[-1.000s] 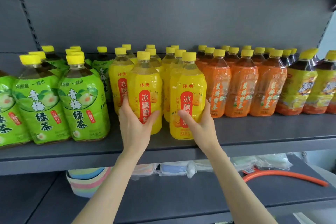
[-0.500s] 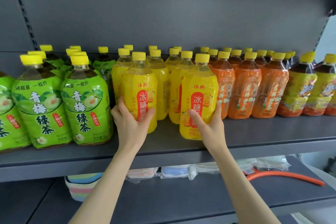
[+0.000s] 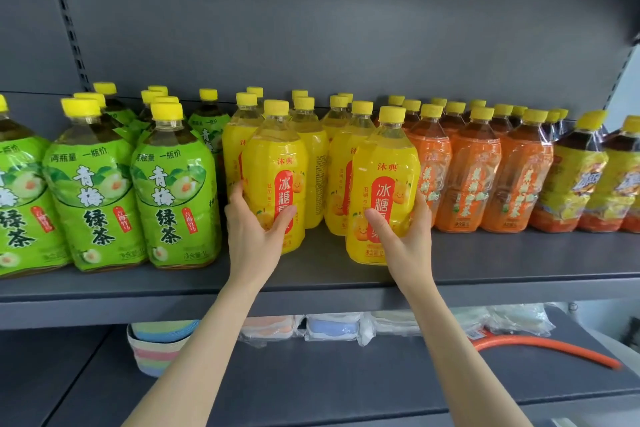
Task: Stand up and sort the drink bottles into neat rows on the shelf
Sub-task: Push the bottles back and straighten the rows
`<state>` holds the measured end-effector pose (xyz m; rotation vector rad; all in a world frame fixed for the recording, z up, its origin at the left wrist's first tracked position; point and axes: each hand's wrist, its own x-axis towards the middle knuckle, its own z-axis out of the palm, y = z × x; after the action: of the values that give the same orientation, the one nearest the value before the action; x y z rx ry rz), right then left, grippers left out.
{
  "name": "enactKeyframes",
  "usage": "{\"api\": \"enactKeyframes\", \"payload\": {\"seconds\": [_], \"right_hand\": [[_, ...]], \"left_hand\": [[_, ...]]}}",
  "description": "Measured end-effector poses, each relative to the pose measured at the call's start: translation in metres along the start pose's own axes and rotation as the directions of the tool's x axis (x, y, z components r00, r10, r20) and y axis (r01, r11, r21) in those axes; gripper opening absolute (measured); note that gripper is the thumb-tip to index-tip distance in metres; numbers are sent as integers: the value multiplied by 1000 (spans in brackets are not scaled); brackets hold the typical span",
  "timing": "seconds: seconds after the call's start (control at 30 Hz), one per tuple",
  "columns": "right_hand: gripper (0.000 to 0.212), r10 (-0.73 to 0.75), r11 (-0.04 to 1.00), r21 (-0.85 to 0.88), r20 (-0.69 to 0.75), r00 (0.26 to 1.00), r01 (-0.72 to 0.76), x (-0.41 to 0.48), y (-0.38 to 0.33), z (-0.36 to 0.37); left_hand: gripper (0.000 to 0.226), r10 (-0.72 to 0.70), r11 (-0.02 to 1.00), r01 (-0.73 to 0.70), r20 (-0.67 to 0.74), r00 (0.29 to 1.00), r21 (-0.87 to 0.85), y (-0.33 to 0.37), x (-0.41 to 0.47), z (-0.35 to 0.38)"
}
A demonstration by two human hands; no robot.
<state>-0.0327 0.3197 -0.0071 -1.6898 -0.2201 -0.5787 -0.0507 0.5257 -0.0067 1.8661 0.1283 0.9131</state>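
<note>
Two yellow pear-drink bottles stand upright at the front of the grey shelf (image 3: 485, 274). My left hand (image 3: 254, 229) grips the lower part of the left yellow bottle (image 3: 275, 163). My right hand (image 3: 403, 232) grips the right yellow bottle (image 3: 384, 170), which stands nearer the shelf's front edge. More yellow bottles (image 3: 311, 152) line up behind them. Green tea bottles (image 3: 173, 191) fill the left of the shelf, orange bottles (image 3: 474, 170) stand right of the yellow ones, and dark tea bottles with yellow labels (image 3: 575, 180) are at the far right.
Bare shelf surface shows in front of the orange and dark tea bottles. On the lower shelf lie a striped pastel basket (image 3: 156, 350), plastic-wrapped packs (image 3: 329, 326) and an orange hose (image 3: 554, 350). The shelf's back panel (image 3: 311, 28) rises behind the bottles.
Both hands have slid their yellow bottles rightward along the shelf; the left one has gone back toward the row and the right one now stands close beside the orange bottles.
</note>
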Motion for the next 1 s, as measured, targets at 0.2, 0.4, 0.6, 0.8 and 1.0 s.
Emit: {"api": "enactKeyframes", "payload": {"seconds": [0.2, 0.4, 0.6, 0.8, 1.0], "right_hand": [[79, 21, 993, 115, 86, 996, -31, -2, -2, -4], [71, 26, 987, 153, 85, 996, -39, -4, -7, -7], [62, -5, 984, 179, 168, 986, -25, -15, -11, -3], [55, 33, 985, 154, 281, 959, -79, -17, -19, 18], [59, 39, 991, 116, 191, 981, -62, 20, -16, 10]], "left_hand": [[87, -5, 999, 5, 10, 1000, 38, 6, -5, 2], [53, 190, 979, -169, -193, 963, 117, 19, -40, 6], [56, 150, 974, -136, 68, 986, -181, 43, -48, 22], [96, 108, 964, -68, 148, 983, -256, 49, -40, 38], [102, 153, 974, -144, 39, 987, -172, 44, -38, 40]]}}
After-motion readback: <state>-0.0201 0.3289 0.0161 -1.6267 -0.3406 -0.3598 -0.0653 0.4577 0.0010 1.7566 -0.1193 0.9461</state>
